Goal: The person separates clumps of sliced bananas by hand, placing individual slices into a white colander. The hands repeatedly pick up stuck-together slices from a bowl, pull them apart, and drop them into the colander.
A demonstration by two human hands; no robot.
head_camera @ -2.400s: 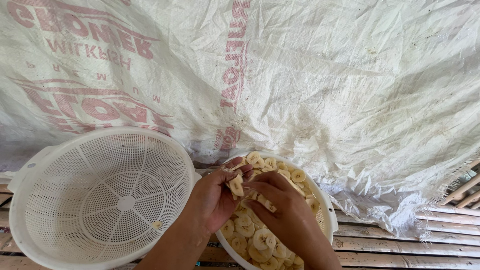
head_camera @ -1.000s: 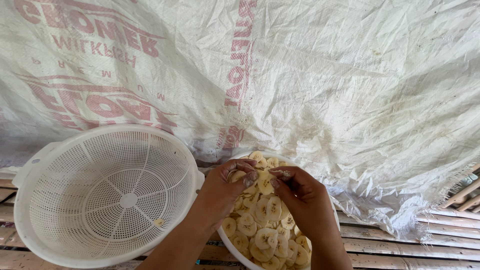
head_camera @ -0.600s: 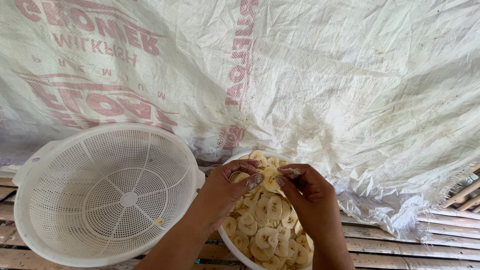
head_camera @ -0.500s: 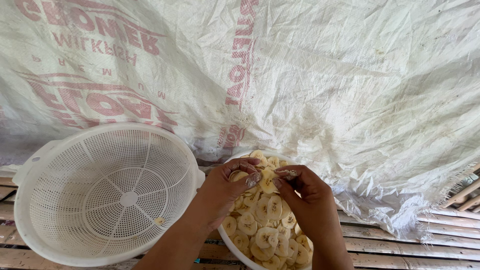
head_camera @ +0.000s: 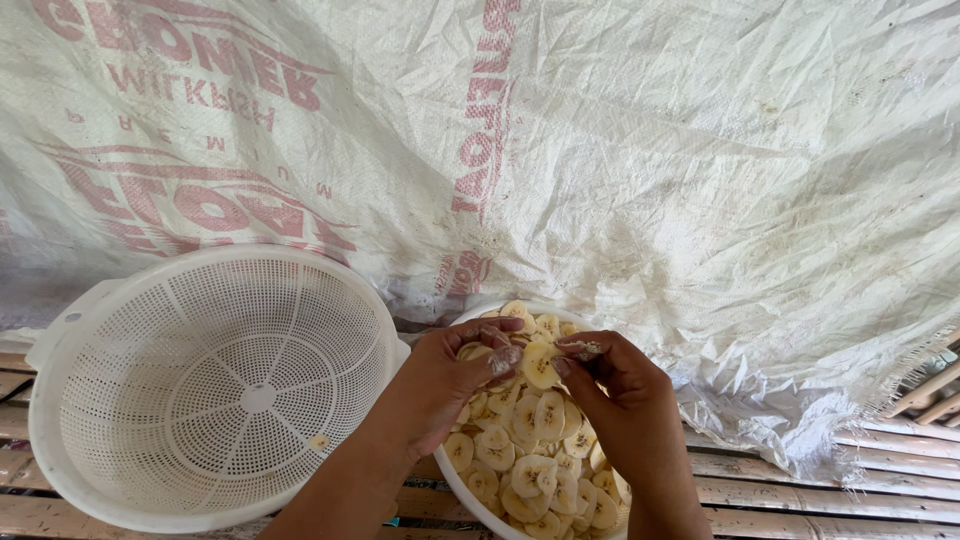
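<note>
White woven sheet point(head_camera: 640, 150) with red print covers the whole back. A big white plastic basket point(head_camera: 90, 420) full of holes sits on the wooden slats point(head_camera: 800, 490), with one small slice inside. Just beside it is a white bowl point(head_camera: 455, 485) heaped with banana slices point(head_camera: 530, 460). The left hand point(head_camera: 440, 385) and right hand point(head_camera: 625, 395) meet over the bowl. Their fingers are bent, pinching one slice point(head_camera: 538, 365) between them.

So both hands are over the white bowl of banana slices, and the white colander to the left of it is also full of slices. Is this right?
Not quite. The head view shows the white colander almost bare, with only one small bit near its bottom. The rest holds: the left hand and right hand are over the white bowl of banana slices.
</note>
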